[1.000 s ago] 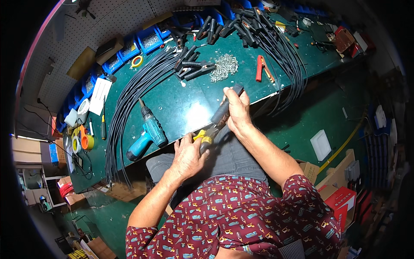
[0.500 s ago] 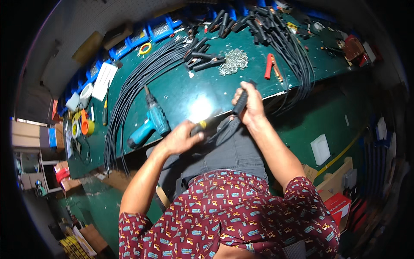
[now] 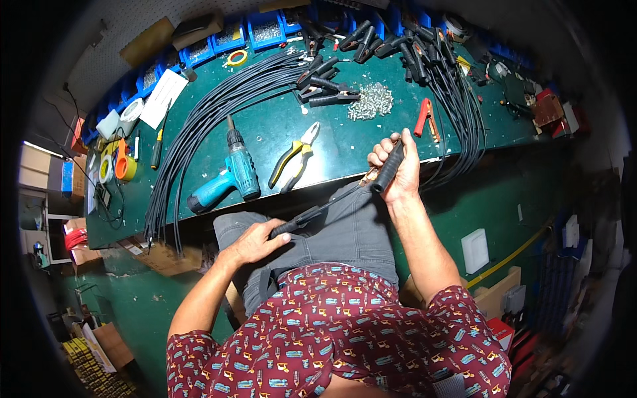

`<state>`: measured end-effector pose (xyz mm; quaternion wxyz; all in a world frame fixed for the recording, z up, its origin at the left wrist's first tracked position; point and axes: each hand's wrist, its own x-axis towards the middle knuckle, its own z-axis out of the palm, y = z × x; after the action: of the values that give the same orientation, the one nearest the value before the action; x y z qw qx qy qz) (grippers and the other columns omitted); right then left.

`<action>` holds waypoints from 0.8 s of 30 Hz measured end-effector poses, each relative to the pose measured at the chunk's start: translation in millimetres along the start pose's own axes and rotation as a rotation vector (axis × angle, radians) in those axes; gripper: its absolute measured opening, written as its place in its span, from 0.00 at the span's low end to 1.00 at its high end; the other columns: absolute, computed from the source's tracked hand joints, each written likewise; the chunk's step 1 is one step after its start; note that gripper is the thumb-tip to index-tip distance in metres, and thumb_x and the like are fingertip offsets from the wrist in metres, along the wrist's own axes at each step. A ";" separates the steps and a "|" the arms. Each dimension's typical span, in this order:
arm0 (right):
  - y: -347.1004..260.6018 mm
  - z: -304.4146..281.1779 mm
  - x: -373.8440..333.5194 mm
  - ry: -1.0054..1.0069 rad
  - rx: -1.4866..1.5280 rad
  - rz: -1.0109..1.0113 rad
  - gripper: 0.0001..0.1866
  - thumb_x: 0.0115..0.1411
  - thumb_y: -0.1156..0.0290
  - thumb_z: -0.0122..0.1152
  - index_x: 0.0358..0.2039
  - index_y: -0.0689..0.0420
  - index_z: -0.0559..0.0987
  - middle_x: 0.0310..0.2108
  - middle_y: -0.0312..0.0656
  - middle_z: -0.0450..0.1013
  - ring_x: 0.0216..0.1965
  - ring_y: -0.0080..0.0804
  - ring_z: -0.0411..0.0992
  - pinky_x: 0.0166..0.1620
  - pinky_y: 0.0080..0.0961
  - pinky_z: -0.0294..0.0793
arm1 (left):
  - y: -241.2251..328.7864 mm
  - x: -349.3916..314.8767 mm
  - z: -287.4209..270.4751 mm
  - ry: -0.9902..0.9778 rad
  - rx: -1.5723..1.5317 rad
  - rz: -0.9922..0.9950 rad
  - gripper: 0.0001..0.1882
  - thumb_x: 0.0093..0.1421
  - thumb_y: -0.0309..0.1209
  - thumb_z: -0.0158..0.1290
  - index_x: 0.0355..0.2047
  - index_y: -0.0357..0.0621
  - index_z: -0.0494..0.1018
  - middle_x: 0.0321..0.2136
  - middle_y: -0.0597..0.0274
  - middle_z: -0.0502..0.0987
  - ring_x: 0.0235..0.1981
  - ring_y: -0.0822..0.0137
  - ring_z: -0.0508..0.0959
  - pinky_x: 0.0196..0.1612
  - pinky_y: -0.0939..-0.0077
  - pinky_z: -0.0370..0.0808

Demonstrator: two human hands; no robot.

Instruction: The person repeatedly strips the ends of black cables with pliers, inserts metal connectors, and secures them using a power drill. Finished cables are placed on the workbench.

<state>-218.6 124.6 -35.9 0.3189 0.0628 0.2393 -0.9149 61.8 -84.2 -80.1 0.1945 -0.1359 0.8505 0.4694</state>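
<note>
While, in the head view, the right hand (image 3: 402, 174) curls tight around a black clamp (image 3: 389, 171) above the lap (image 3: 358, 245), the left hand (image 3: 255, 243) closes on a black sleeve (image 3: 285, 227), lower and nearer the body; thin dark lead (image 3: 332, 200) between the two. On the green bench (image 3: 265, 123): pliers (image 3: 306, 141), handles toward the near edge, just right of the drill (image 3: 244, 172). Farther back, heaped screws (image 3: 371, 103); red clamp (image 3: 422, 118) right of these, beside black cables (image 3: 466, 116).
</note>
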 end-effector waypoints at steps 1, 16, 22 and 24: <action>0.5 7.0 -1.8 -0.008 0.034 0.010 0.12 0.70 0.59 0.57 0.34 0.54 0.73 0.24 0.32 0.60 0.25 0.24 0.59 0.32 0.25 0.66 | -5.4 -1.1 1.8 -0.046 -0.038 -0.027 0.23 0.68 0.46 0.56 0.49 0.38 0.75 0.33 0.51 0.80 0.35 0.60 0.80 0.43 0.62 0.76; 16.0 29.0 -21.1 -0.149 -0.201 -0.113 0.07 0.73 0.63 0.54 0.44 0.51 0.71 0.29 0.33 0.67 0.28 0.24 0.68 0.50 0.37 0.78 | 88.6 29.9 -0.7 -0.144 -0.596 0.250 0.16 0.70 0.44 0.56 0.41 0.44 0.74 0.21 0.75 0.67 0.22 0.79 0.67 0.25 0.77 0.65; 22.9 33.3 -24.0 -0.056 -0.231 -0.165 0.08 0.74 0.63 0.52 0.43 0.53 0.71 0.29 0.35 0.71 0.32 0.29 0.73 0.49 0.36 0.78 | 91.2 36.2 6.5 0.191 -0.264 0.383 0.17 0.69 0.39 0.58 0.42 0.36 0.72 0.20 0.68 0.68 0.23 0.68 0.71 0.29 0.66 0.70; 21.9 33.8 -24.4 -0.120 -0.259 -0.147 0.11 0.75 0.59 0.49 0.45 0.53 0.71 0.31 0.38 0.73 0.36 0.34 0.76 0.51 0.38 0.77 | 88.6 39.0 4.6 0.011 -0.548 0.389 0.16 0.69 0.42 0.57 0.41 0.40 0.73 0.20 0.72 0.68 0.21 0.73 0.68 0.26 0.74 0.67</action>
<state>-184.7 107.0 -8.5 0.2704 -0.0514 0.3397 -0.8993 -8.6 -35.9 -34.1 0.0528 -0.0210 0.7036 0.7083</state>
